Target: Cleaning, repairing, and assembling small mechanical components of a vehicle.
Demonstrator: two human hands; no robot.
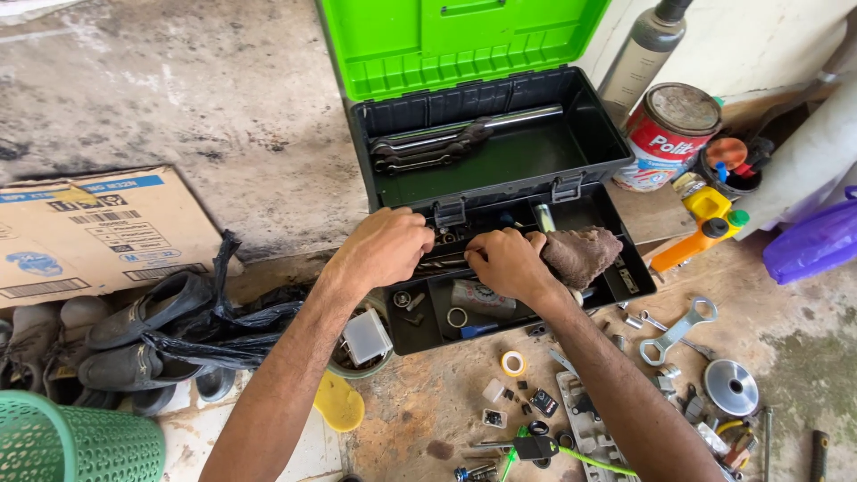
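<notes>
Both hands reach into the tool tray [625, 284]: right hand [507, 261] clutches a brown rag [580, 254]; left hand [386, 245] grip hidden.

You are looking down at a rough grey concrete floor [178, 98] with dark stains. A pale wall [759, 36] stands at the top right. Daylight makes it all bright. By your left side sit a cardboard box [89, 232], old shoes [134, 330] and a green plastic basket [62, 442].
</notes>
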